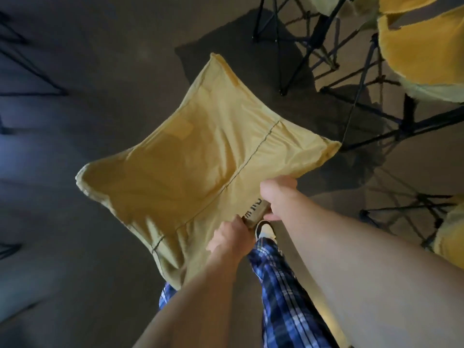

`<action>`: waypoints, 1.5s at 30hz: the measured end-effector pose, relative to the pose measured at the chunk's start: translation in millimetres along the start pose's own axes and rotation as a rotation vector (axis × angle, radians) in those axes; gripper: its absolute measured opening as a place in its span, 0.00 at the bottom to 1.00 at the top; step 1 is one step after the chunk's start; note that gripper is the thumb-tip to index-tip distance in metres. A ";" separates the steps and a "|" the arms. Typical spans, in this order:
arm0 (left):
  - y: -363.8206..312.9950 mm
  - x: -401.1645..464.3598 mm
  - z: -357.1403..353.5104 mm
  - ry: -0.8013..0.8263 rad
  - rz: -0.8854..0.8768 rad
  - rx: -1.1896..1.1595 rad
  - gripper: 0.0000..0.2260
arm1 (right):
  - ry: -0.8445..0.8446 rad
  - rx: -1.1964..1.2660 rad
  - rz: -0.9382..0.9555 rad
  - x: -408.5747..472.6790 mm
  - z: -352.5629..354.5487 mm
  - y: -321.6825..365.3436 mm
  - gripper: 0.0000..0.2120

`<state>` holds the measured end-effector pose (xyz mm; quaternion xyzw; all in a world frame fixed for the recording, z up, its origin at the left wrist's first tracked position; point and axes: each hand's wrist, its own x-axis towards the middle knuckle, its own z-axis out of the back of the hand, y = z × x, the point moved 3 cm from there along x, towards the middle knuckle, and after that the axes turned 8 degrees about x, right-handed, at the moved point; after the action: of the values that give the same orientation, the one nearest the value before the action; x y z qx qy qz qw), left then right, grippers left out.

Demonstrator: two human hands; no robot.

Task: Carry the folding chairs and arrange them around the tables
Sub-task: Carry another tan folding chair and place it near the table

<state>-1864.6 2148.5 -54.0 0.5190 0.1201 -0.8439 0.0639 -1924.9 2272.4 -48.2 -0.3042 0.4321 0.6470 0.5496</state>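
A yellow fabric folding chair (200, 156) is held up over the dark floor (88, 247), seen from above, seat cloth spread wide and tilted. Its frame is hidden under the cloth.

Left hand (229, 238): clenched on the near edge of the chair cloth, fingers curled under the fabric beside a tan label tab (256, 212) with dark lettering; the lettering cannot be read.

Right hand (277, 197): closed on the same near edge, just right of the tab, thumb on top and fingers wrapped below. Both hands sit close together, with the tab between them.

The far corner of the cloth points up and away; the left corner droops at mid-left; the right corner reaches toward the parked chairs. A stitched seam (253, 151) runs across the cloth parallel to the held edge.

More folding chairs (424, 46) are grouped at upper right: yellow seats over black crossed leg frames (313, 33), standing on the floor and casting shadows. They are near the held chair; whether any touches it cannot be told. Another yellow seat (449, 234) is cut off at the right edge, with black legs beside it.

Blue plaid trousers (283, 285) and a light shoe (265, 229) are seen below the hands, on the floor. Thin black rods (30, 71) are seen at far left, blurred; what they belong to cannot be told.
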 end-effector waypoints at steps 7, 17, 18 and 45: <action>57.1 -27.1 -26.0 0.095 0.297 0.007 0.17 | -0.201 -0.261 0.298 10.4 -3.9 -20.8 0.17; 155.6 -104.1 -104.6 -0.290 0.413 -0.307 0.12 | -0.069 -0.797 0.709 -73.7 -79.4 -50.2 0.19; 163.8 -116.3 -118.2 -0.326 0.420 -0.325 0.12 | -0.049 -0.816 0.750 -84.5 -91.7 -58.4 0.17; 308.3 -191.1 -263.3 -0.572 0.945 -0.940 0.07 | 0.278 -1.687 1.351 -243.7 -345.5 -180.1 0.22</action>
<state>-1479.8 1919.1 -39.6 0.1921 0.2117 -0.6880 0.6670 -1726.1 1858.4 -29.5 -0.3536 -0.0145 0.8637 -0.3588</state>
